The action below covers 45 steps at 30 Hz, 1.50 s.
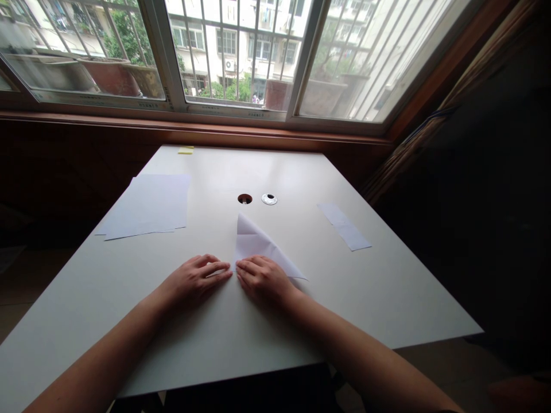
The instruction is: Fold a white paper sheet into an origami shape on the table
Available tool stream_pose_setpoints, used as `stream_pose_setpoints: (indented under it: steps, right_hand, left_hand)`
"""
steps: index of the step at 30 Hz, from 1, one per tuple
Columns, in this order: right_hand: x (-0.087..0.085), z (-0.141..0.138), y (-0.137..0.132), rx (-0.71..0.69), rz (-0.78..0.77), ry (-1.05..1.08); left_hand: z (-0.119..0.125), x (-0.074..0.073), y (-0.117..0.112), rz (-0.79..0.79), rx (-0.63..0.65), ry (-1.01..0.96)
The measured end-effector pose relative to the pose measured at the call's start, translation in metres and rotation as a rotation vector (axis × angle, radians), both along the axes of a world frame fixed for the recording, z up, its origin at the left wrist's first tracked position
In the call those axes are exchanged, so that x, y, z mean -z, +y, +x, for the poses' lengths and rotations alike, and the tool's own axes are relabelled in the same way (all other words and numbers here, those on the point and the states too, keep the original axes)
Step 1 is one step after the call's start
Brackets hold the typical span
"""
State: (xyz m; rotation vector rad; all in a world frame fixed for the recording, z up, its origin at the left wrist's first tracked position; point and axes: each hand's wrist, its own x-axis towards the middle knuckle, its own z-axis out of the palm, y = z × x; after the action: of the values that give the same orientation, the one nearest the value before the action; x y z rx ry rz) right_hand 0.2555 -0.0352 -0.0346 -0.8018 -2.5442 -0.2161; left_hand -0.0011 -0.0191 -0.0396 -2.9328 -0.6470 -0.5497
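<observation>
A folded sheet of white paper [253, 244] lies on the white table, with its pointed tip away from me and a crease across its upper part. My right hand [264, 278] covers its near left corner, fingers close together and pressed on the paper. The paper's right corner sticks out beyond that hand and lifts slightly. Just to the left, my left hand [198, 278] rests on the table with fingers stretched out and a little apart, its fingertips beside the paper's left edge. The paper beneath my right hand is hidden.
Several white sheets [150, 203] lie stacked at the left of the table [206, 344]. A paper strip [345, 226] is on the right. Near the middle are a round hole [245, 199] and its cover [269, 199]. Yellow sticky notes [186, 150] sit at the far edge, below the window.
</observation>
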Motion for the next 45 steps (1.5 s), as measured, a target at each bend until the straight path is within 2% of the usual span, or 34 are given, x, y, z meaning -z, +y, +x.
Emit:
stream_pose_setpoints:
  steps: [11, 23, 36, 41, 45]
  right_hand:
    - [0.005, 0.000, 0.004, -0.009, -0.026, 0.012]
    - [-0.005, 0.008, 0.007, -0.068, -0.111, -0.066]
    - [-0.026, 0.035, 0.003, 0.009, -0.168, -0.128]
    - [-0.028, 0.036, 0.000, 0.106, -0.160, -0.133]
    - [-0.023, 0.037, 0.004, 0.231, -0.171, -0.123]
  left_hand:
    - [0.001, 0.002, -0.002, -0.012, -0.034, 0.024]
    - [-0.002, -0.003, -0.005, -0.065, -0.062, 0.096]
    - [0.002, -0.010, -0.008, -0.118, -0.035, 0.042]
    - [0.002, -0.008, -0.007, -0.112, -0.035, 0.035]
    - [0.001, -0.007, -0.007, -0.113, -0.030, 0.011]
